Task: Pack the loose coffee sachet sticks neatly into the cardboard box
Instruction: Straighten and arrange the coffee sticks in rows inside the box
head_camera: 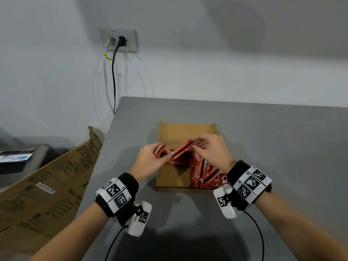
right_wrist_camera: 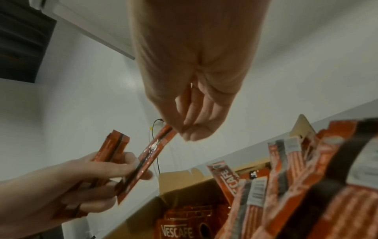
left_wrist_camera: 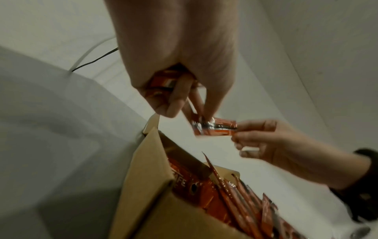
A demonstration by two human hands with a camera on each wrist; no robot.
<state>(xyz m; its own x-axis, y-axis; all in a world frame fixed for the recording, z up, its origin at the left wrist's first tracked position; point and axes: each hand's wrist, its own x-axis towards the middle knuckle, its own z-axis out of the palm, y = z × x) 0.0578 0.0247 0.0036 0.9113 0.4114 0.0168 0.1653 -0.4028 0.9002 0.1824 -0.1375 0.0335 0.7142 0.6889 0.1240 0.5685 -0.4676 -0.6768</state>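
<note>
A shallow cardboard box (head_camera: 170, 178) is seen lying open on the grey tabletop (head_camera: 273, 140). Above its far half, a single red sachet stick (head_camera: 182, 150) is held between both hands: one end is pinched by the fingertips of the right hand (head_camera: 211, 150), the other is met by the thumb and fingers of the left hand (head_camera: 148, 161). A small bundle of sticks (right_wrist_camera: 110, 155) is also gripped in the left hand's curled fingers, so that grip is closed around them. More sachets (head_camera: 206, 174) are piled loosely and crosswise in the box's right side, some leaning over its rim. A larger printed carton (head_camera: 47, 187) is seen left of the tabletop.
</note>
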